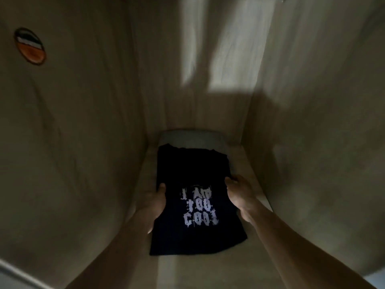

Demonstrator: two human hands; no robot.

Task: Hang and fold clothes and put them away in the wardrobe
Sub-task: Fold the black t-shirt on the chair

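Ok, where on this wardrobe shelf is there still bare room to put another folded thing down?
Bare shelf shows right of the folded dark T-shirt with white lettering, up to the right wall, and in front of it near the shelf's edge. The left side is crowded: the shirt and left hand sit close to the left wall. The right hand holds the other side.

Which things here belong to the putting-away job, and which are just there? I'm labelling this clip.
Job:
folded dark T-shirt
left hand and right hand, gripping its sides
wardrobe shelf
grey folded item behind it

Just there:
round sticker on the side wall
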